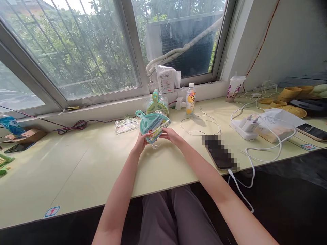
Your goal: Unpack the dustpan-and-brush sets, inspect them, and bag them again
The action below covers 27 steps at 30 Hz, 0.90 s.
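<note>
Between my two hands is a small teal dustpan and brush set (150, 123), tilted above the table with its handle pointing up and left. Clear plastic wrap and a printed label show along its lower edge. My left hand (141, 142) grips the lower left corner, thumb on the front. On the right side, my right hand (170, 134) holds the other edge with its fingers partly behind. Just behind stands a stack of green dustpans (156, 103) in clear plastic. To the left lies another plastic-wrapped dustpan (126, 124), flat on the table.
A juice bottle (190, 99), a white wrapped package (167, 80) and a lidded cup (233, 89) stand along the window side. At right are a phone (221, 154) on a charging cable, a white power strip (242, 129) and loose cables. A cable bundle (76, 126) lies left.
</note>
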Tool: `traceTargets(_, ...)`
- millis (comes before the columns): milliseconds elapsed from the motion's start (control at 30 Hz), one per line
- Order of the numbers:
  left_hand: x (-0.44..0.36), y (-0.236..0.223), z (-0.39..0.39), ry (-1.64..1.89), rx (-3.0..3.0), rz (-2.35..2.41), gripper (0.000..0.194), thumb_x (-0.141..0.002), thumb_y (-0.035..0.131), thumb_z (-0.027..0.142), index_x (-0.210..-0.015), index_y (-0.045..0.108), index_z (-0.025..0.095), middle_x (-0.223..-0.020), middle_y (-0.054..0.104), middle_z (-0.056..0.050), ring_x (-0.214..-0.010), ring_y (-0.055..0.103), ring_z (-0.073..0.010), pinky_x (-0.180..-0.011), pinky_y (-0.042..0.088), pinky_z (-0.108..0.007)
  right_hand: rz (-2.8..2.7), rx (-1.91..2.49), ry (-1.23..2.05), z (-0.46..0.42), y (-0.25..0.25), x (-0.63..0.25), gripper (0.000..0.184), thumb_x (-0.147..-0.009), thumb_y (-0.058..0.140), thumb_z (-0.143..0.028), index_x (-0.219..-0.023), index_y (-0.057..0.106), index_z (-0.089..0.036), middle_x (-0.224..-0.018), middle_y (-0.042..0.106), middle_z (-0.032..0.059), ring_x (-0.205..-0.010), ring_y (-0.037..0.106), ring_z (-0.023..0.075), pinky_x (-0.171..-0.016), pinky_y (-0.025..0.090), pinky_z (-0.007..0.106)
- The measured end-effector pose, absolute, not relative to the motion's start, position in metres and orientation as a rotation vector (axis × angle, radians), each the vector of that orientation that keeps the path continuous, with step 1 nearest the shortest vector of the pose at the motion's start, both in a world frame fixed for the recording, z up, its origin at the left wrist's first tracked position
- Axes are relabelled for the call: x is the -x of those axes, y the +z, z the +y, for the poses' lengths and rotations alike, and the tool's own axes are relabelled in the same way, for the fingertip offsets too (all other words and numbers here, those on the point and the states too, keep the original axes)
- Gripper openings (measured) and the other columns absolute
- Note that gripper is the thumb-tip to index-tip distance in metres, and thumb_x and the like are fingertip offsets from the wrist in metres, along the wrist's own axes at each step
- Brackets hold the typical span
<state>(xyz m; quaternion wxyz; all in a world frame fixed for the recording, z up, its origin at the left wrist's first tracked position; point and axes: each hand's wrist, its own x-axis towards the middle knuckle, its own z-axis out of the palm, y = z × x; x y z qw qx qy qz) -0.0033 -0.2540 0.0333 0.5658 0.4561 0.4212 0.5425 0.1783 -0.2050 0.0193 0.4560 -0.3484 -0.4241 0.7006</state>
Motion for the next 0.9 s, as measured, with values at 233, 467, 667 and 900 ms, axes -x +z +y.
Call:
traceTargets(233, 0.034, 0.030, -0.243, 1.413, -0.800, 1.033, 0.055, -0.071, 0.064, 0.011, -0.124, 0.051, 0.014, -0.109, 0.069, -0.012, -0.094, 0.069, -0.0263, -0.078, 0.062, -0.039, -1.568, 0.965, 0.547, -0.202, 0.023, -0.210, 0.042, -0.084, 0.047, -0.003, -0.113, 0.065, -0.026, -0.133, 0.058, 0.0064, -0.130, 0.048, 0.0263, -0.109, 0.038, 0.051)
traceTargets(467, 0.038, 0.026, -0.246, 1.198, -0.735, 1.118, 0.050, -0.072, 0.064, 0.015, -0.121, 0.055, 0.009, -0.097, 0.072, -0.015, -0.088, 0.071, -0.0299, -0.074, 0.063, -0.042, -1.870, 0.920, 0.413, -0.193, 0.011, -0.209, 0.016, -0.083, 0.065, -0.018, -0.090, 0.074, -0.030, -0.129, 0.061, 0.0020, -0.130, 0.043, 0.0274, -0.108, 0.034, 0.051)
traceTargets(667, 0.033, 0.028, -0.251, 1.065, -0.781, 1.072, 0.053, -0.071, 0.067, 0.011, -0.122, 0.054, 0.011, -0.102, 0.071, -0.015, -0.090, 0.071, -0.0280, -0.078, 0.062, -0.041, -1.696, 0.914, 0.533, -0.184, 0.002, -0.205, 0.011, -0.082, 0.067, -0.031, -0.075, 0.072, -0.025, -0.111, 0.066, 0.0052, -0.112, 0.053, 0.0251, -0.104, 0.036, 0.047)
traceTargets(900, 0.021, 0.031, -0.259, 0.998, -0.923, 1.009, 0.048, -0.074, 0.070, 0.019, -0.120, 0.057, 0.014, -0.111, 0.068, -0.015, -0.083, 0.071, -0.0257, -0.074, 0.062, -0.041, -1.571, 1.002, 0.645, -0.182, -0.011, -0.194, 0.011, -0.080, 0.060, -0.019, -0.088, 0.067, -0.020, -0.126, 0.050, 0.0102, -0.122, 0.047, 0.0247, -0.108, 0.035, 0.043)
